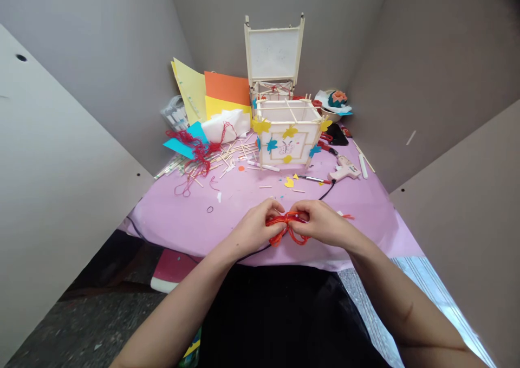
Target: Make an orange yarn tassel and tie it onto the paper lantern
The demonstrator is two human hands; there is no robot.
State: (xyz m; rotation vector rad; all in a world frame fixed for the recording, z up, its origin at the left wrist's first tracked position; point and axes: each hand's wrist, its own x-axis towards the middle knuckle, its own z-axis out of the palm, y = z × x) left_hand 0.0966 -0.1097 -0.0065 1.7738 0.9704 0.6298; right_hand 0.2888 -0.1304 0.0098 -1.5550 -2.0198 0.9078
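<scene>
Between my two hands, above the table's front edge, is a looped bow of orange-red cord (pixel 298 239). My left hand (pixel 260 224) pinches its left loops, thumb and fingers closed on them. On the other side my right hand (pixel 319 221) grips the cord close to the middle of the bow. A loose end of the cord shows past the right hand. Farther back stands a white box-shaped lantern (pixel 289 135) of thin sticks, with yellow and blue paper leaves and a small drawing on its front panel.
Red thread (pixel 199 151) lies tangled over wooden sticks (pixel 231 159) at the left. Coloured sheets (pixel 226 86) lean behind. On the right are a glue gun (pixel 344 168) with a black cord and a brush (pixel 312 179). Grey panels enclose the pink-covered table (pixel 170 216).
</scene>
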